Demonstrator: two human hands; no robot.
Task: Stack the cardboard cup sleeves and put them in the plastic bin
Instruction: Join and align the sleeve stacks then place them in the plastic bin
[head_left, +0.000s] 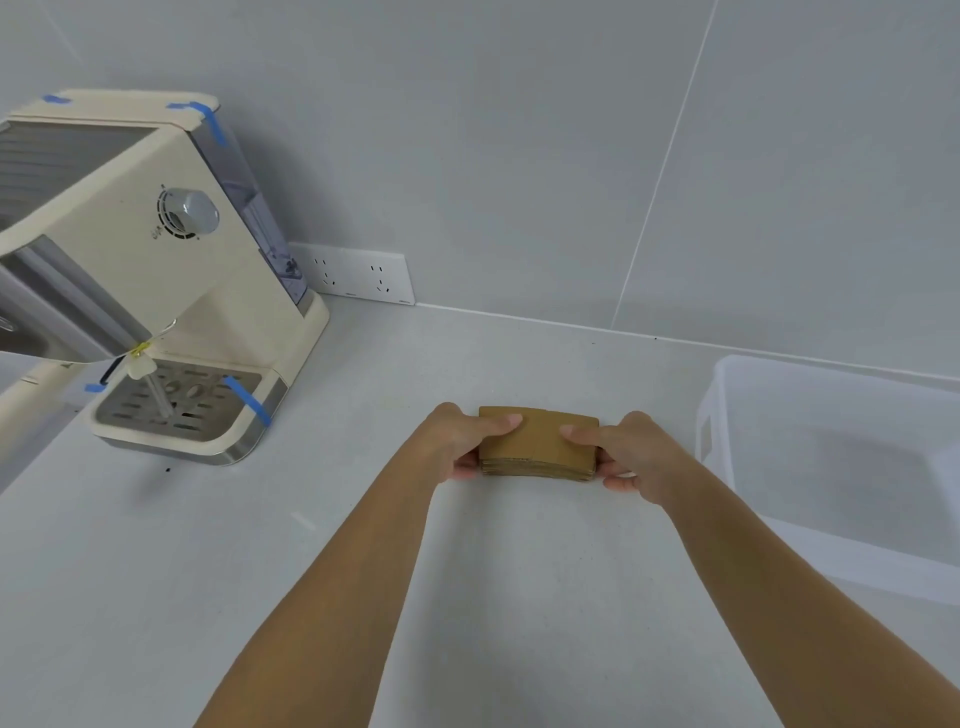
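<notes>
So, sleeves (537, 447) are stacked, pinched between my left hand (460, 447) and right hand (631, 452); the bin (727, 395) beside them is empty.

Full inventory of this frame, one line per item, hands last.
cardboard cup sleeves: one stack, exact count unreadable, brown, centre of the counter, gripped at both ends
plastic bin: 1, translucent white, right on the counter, nothing seen inside
coffee machine: 1, cream with metal drip tray and grey knob, left on the counter
blue tape strips: several, blue, on the coffee machine's lid corners and drip tray
wall socket panel: 1, white, low on the wall behind the coffee machine
counter: 1, pale grey, under everything
wall: grey tiles with pale joints, at the back
left hand: 1, bare, on the stack's left end, thumb on top
right hand: 1, bare, on the stack's right end, thumb on top
</notes>
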